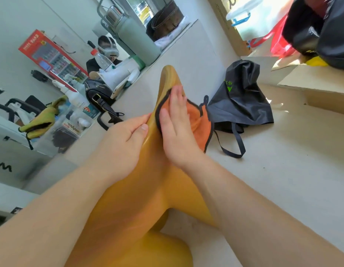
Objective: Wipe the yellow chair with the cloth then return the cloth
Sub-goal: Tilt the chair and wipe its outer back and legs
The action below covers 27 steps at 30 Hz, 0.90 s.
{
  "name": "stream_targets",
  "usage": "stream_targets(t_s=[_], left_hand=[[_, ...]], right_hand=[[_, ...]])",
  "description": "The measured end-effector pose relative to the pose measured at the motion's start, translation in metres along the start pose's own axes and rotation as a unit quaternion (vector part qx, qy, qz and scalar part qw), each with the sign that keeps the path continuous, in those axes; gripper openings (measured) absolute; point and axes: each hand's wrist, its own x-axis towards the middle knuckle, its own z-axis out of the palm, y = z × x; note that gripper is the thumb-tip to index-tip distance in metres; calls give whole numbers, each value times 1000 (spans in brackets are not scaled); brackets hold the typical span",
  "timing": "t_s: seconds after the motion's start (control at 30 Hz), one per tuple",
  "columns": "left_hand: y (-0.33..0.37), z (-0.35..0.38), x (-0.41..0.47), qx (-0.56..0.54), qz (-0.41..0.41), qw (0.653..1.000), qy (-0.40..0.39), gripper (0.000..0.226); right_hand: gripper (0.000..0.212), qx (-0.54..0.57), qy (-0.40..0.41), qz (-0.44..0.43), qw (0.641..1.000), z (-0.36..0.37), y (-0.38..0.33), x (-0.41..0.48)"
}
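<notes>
The yellow chair fills the middle of the view, its glossy plastic shell running from the bottom edge up to a narrow rounded end near the centre. The left hand holds the chair's edge: the thumb lies on the near face and the fingertips curl over the rim, so its grip is closed on the chair. The right hand lies flat, fingers together and stretched out, pressing the orange cloth against the shell just below that rounded end. This grip is wide and flat, a palm press and not a pinch. The cloth has a dark stitched border, and part of it hangs off the chair's right side (a small hanging loop shows at its upper corner).

On the pale floor, just beside the cloth, lies a crumpled black drawstring bag with green print, its strap looping toward the viewer. Cardboard boxes stand at the right, with a red plastic bag and a black bag above them.

To the left, a low surface carries a yellowish glove, spray bottles, a black handbag and a clear water bottle. Behind these sits another person wearing a headset, near a red box.
</notes>
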Motion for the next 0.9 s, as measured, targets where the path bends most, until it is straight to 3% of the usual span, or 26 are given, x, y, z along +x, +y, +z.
stream_targets(t_s=[0.13, 0.33, 0.43, 0.7, 0.8, 0.9], left_hand=[[-7, -2, 3, 10, -23, 1000, -1, 38], [-5, -5, 1, 3, -27, 999, -21, 39], [-5, -5, 0, -9, -28, 999, -23, 38], [-7, -4, 3, -15, -4, 1000, -15, 39], [-9, -3, 4, -36, -10, 999, -21, 38], [-8, -4, 5, -34, -13, 999, -22, 37]], right_hand=[[69, -65, -88, -36, 993, 13, 2, -73], [58, 21, -7, 94, 995, -28, 0, 71], [56, 37, -12, 92, 995, -33, -5, 89], [70, -64, -88, -1, 994, 18, 10, -66], [72, -98, -43, -14, 994, 17, 19, -49], [68, -35, 9, 36, 999, 0, 32, 4]])
